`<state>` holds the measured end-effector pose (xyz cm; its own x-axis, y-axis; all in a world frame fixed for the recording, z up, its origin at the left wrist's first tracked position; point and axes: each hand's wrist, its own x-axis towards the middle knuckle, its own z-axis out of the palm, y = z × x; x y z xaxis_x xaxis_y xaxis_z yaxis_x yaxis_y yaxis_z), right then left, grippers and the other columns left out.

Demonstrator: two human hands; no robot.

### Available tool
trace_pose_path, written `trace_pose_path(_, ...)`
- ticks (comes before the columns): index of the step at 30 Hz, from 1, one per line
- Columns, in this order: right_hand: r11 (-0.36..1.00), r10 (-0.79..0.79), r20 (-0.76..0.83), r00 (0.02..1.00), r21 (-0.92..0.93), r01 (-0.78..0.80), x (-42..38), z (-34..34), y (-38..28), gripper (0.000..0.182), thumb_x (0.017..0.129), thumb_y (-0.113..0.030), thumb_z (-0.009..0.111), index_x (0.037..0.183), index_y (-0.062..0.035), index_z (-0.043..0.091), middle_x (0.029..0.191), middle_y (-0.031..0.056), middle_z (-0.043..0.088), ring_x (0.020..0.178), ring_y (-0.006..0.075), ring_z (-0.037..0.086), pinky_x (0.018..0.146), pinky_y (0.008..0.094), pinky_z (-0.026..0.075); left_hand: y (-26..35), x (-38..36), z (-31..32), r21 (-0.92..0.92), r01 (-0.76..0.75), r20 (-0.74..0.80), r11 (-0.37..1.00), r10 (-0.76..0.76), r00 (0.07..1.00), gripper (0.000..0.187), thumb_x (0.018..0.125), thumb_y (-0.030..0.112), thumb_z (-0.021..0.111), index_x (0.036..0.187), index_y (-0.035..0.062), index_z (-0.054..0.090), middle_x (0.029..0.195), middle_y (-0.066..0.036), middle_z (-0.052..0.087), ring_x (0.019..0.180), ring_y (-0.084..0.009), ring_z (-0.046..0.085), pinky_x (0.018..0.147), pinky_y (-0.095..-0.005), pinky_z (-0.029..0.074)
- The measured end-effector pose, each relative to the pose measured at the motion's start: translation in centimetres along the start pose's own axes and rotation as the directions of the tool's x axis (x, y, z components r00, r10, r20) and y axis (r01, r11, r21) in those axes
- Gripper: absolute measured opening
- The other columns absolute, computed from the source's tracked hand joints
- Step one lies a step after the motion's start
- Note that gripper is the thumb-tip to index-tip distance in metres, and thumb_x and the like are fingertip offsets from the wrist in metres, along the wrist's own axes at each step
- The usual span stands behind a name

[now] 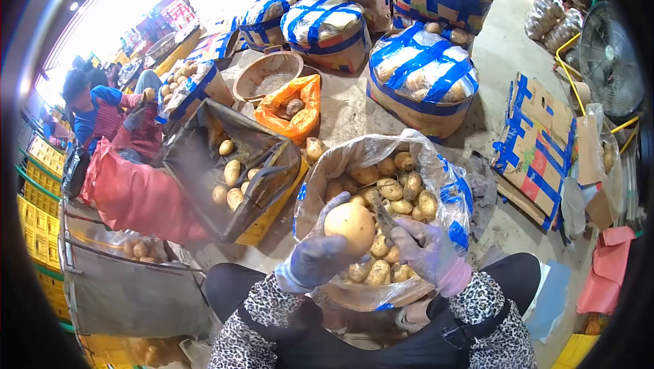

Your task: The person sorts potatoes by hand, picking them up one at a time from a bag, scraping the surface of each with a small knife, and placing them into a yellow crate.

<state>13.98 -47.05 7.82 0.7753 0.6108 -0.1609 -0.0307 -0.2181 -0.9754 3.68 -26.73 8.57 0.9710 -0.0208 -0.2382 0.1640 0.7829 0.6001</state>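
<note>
My gloved left hand is closed round a large pale potato, held up above the container. In my gloved right hand is a knife, its short, dull blade pointing up and left beside the potato. Its handle is hidden in my fingers. Beneath both hands stands a round container lined with clear plastic and patched with blue tape. Several smaller potatoes lie inside it.
A black-lined crate with potatoes and an orange bag stand to the left. Taped potato baskets are stacked ahead. Flattened cardboard and a fan are on the right. Another person sits at far left.
</note>
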Motion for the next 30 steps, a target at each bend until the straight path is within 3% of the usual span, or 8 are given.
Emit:
trace_pose_path(2,0.967,0.213,0.091,0.973,0.125,-0.223,-0.3,0.6,-1.4,0.033,0.097,-0.02,0.062,0.122,0.0022,0.065,0.088,-0.0005,0.068,0.069,0.0059,0.061,0.063,0.0212,0.049,-0.9,-0.1,-0.7,0.153,-0.134,0.029,0.979,0.131,0.991,0.085,0.077,0.007,0.073,0.15,0.0091,0.028,0.137,-0.012,0.046,0.124,-0.0244,0.054,0.103,-0.0397,0.048)
trace_pose_path(6,0.972,0.216,0.1,0.971,0.075,-0.224,0.3,1.3,-2.0,0.034,0.101,-0.029,0.051,0.116,-0.0016,0.067,0.082,0.0001,0.065,0.06,0.0063,0.057,0.055,0.0215,0.046,-0.9,0.0,-2.0,0.464,-0.252,0.047,0.849,0.261,0.964,0.087,0.073,-0.001,0.073,0.148,0.0037,0.029,0.134,-0.011,0.05,0.122,-0.0205,0.055,0.106,-0.0344,0.044)
trace_pose_path(16,0.968,0.23,0.116,0.966,0.078,-0.24,1.8,2.5,-2.3,0.033,0.101,-0.031,0.053,0.106,-0.0018,0.067,0.075,-0.0001,0.062,0.059,0.0037,0.055,0.052,0.0196,0.043,-0.4,-0.4,-2.7,-0.19,-0.125,0.01,0.974,0.13,0.991,0.077,0.073,0.015,0.076,0.141,0.0076,0.04,0.138,-0.014,0.048,0.128,-0.032,0.051,0.11,-0.048,0.042)
trace_pose_path(19,0.965,0.256,0.128,0.958,0.019,-0.261,2.0,2.2,-2.6,0.033,0.101,-0.03,0.053,0.108,-0.0014,0.067,0.077,0.0003,0.063,0.059,0.0042,0.055,0.053,0.0202,0.044,-0.8,-0.2,-3.8,0.068,-0.174,0.049,0.982,0.171,0.984,0.076,0.073,0.016,0.079,0.139,0.008,0.042,0.14,-0.014,0.046,0.13,-0.0317,0.05,0.11,-0.0481,0.042)
trace_pose_path(20,0.958,0.265,0.13,0.956,0.081,-0.276,2.0,2.2,-2.8,0.033,0.101,-0.031,0.053,0.107,-0.0011,0.067,0.075,0.0004,0.062,0.058,0.0049,0.056,0.053,0.0206,0.044,-1.5,0.2,-4.5,0.25,-0.303,0.08,0.919,0.292,0.953,0.087,0.071,0.016,0.084,0.144,0.0084,0.037,0.143,-0.013,0.044,0.132,-0.0304,0.048,0.111,-0.0465,0.041)
trace_pose_path(23,0.944,0.289,0.135,0.948,0.126,-0.305,1.9,1.9,-2.5,0.036,0.101,-0.032,0.054,0.113,-0.0001,0.067,0.07,0.0003,0.06,0.057,0.006,0.056,0.054,0.0208,0.045,-0.6,-0.1,-3.7,0.478,-0.358,0.14,0.802,0.332,0.933,0.1,0.068,0.017,0.089,0.149,0.0076,0.031,0.144,-0.014,0.043,0.135,-0.0295,0.044,0.112,-0.0452,0.038)
trace_pose_path(24,0.945,0.275,0.144,0.951,0.141,-0.295,1.9,1.9,-2.7,0.037,0.1,-0.032,0.055,0.116,0.0004,0.066,0.068,0.0004,0.06,0.057,0.0061,0.056,0.054,0.021,0.045,-1.1,0.6,-4.7,0.558,-0.473,0.235,0.682,0.417,0.878,0.11,0.066,0.016,0.09,0.153,0.0065,0.023,0.145,-0.016,0.042,0.137,-0.0292,0.042,0.113,-0.0448,0.036)
trace_pose_path(30,0.967,0.243,0.171,0.955,0.032,-0.252,1.9,2.2,-3.0,0.042,0.1,-0.031,0.057,0.122,0.0035,0.064,0.063,0.0006,0.059,0.06,0.0047,0.056,0.056,0.0223,0.047,-1.1,0.4,-4.8,0.864,-0.499,0.392,0.071,0.527,0.754,0.11,0.064,0.014,0.085,0.152,0.0021,0.021,0.14,-0.021,0.042,0.131,-0.0336,0.044,0.11,-0.046,0.036)
